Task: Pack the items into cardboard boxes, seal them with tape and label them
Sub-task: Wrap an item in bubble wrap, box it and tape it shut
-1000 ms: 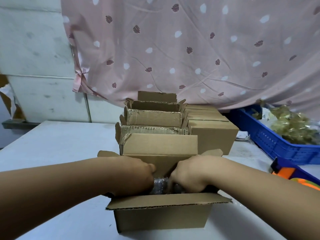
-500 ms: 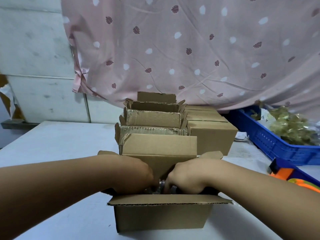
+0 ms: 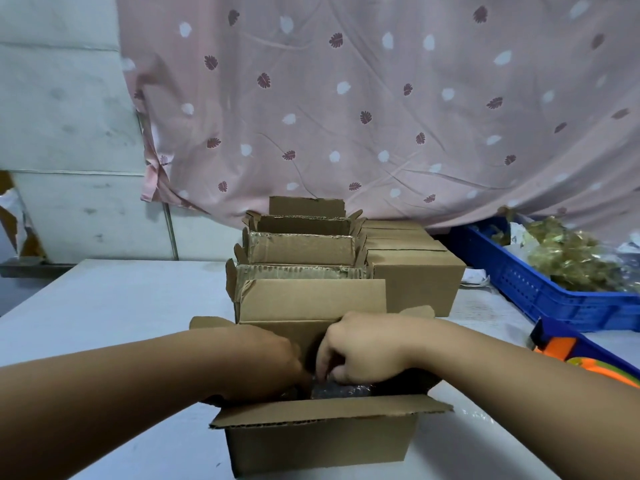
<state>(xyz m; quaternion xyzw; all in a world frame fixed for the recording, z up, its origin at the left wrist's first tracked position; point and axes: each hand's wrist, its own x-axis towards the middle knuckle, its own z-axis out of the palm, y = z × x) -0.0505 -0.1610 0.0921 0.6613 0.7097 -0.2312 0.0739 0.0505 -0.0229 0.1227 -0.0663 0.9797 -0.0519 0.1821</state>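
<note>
An open cardboard box [image 3: 318, 441] stands at the near edge of the table, all its flaps spread. Inside lies a dark item wrapped in bubble wrap [image 3: 341, 390], mostly hidden. My left hand [image 3: 263, 365] reaches down into the box on the left; its fingertips are hidden, so I cannot tell whether they grip the item. My right hand [image 3: 363, 351] is in the box on the right, its curled fingers pinching the wrap at the top. Both hands nearly meet over the item.
Behind stand several open cardboard boxes [image 3: 301, 249] in a row, with closed boxes [image 3: 415, 275] to their right. A blue crate [image 3: 540, 289] of gold-wrapped goods sits at the right. An orange and blue tape dispenser [image 3: 581, 355] lies near my right forearm. A pink curtain [image 3: 346, 98] hangs behind.
Both hands have worked the wrapped item lower into the box. My right hand has lifted slightly and its fingers now pinch the wrap from above.
</note>
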